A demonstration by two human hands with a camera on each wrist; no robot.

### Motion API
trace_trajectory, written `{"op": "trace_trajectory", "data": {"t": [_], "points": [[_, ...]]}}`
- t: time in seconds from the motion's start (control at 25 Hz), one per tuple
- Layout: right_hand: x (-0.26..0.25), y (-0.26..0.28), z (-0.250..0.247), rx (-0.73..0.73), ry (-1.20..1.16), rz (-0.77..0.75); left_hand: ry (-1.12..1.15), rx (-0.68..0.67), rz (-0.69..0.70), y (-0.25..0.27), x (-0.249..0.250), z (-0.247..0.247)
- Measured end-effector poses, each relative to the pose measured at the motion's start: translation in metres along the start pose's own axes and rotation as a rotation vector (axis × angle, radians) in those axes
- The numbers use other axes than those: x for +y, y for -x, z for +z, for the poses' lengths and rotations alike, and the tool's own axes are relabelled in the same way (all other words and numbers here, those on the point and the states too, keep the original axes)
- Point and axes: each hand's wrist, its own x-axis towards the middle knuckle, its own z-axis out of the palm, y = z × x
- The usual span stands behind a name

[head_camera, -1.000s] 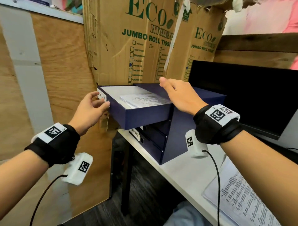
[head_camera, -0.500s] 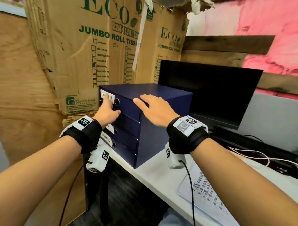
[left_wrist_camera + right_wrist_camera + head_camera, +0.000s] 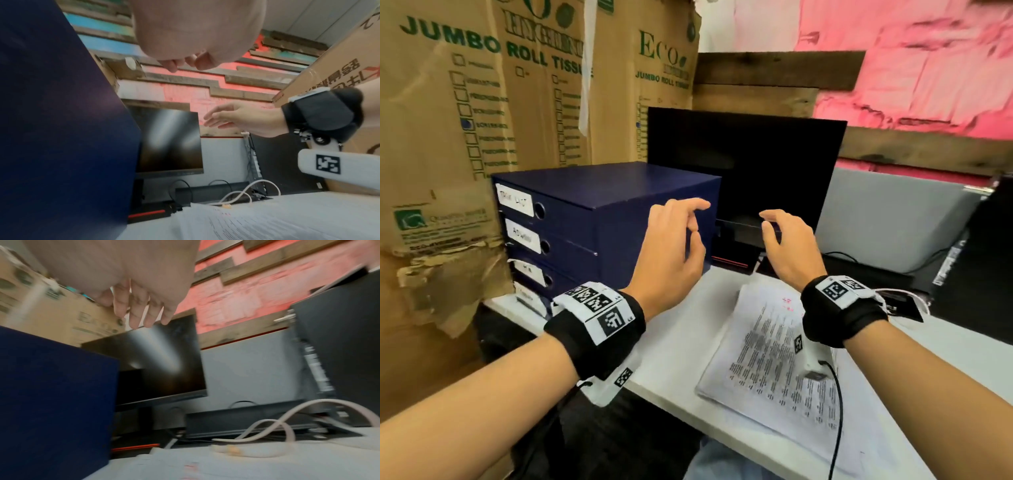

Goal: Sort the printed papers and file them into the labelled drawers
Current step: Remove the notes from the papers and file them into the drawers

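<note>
Cardboard boxes (image 3: pixel 482 113) stand behind the navy drawer cabinet (image 3: pixel 599 219), which sits at the left end of the white surface (image 3: pixel 678 356) with all its labelled drawers pushed in. Just right of the cabinet's side wall the left hand (image 3: pixel 671 246) hovers, its grip loose, fingers half curled around nothing. Further right of the cabinet, in front of the dark monitor (image 3: pixel 746 164), the right hand (image 3: pixel 787 246) hangs above the surface, its grip likewise slack and empty. Below both hands, right of the cabinet, the printed papers (image 3: pixel 774 356) lie in a stack on the surface.
</note>
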Motion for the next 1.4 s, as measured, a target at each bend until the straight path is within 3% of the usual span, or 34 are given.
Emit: {"op": "trace_trajectory", "data": {"t": [0.12,0.28,0.52,0.6,0.72,0.76,0.8,0.92,1.16,1.28,1.4], "points": [[0.05,0.015,-0.028,0.037,0.127,0.08,0.071,-0.166,-0.006,-0.005,-0.005,0.068],[0.083,0.033,-0.033,0.098,0.278,0.071,-0.014,-0.368,-0.164,0.005,-0.037,0.138],[0.107,0.034,0.0,0.122,0.311,0.139,-0.161,-0.448,-0.308,0.014,-0.067,0.194],[0.117,0.046,0.019,-0.07,0.335,0.213,-0.202,-0.578,-0.317,0.02,-0.071,0.204],[0.125,0.063,0.043,-0.671,0.384,0.458,-0.231,-0.778,-0.314,0.026,-0.074,0.213],[0.124,0.065,0.047,-0.787,0.394,0.497,-0.233,-0.826,-0.329,0.027,-0.075,0.214],[0.123,0.064,0.05,-0.816,0.393,0.513,-0.231,-0.864,-0.347,0.027,-0.075,0.214],[0.12,0.061,0.05,-0.73,0.359,0.519,-0.201,-0.898,-0.403,0.027,-0.074,0.214],[0.123,0.058,0.042,-0.507,0.353,0.467,-0.112,-0.762,-0.504,0.022,-0.066,0.208],[0.125,0.059,0.036,-0.548,0.292,0.541,-0.051,-0.714,-0.551,0.021,-0.066,0.207],[0.126,0.062,0.031,-0.55,0.221,0.576,-0.079,-0.768,-0.576,0.023,-0.07,0.21]]}}
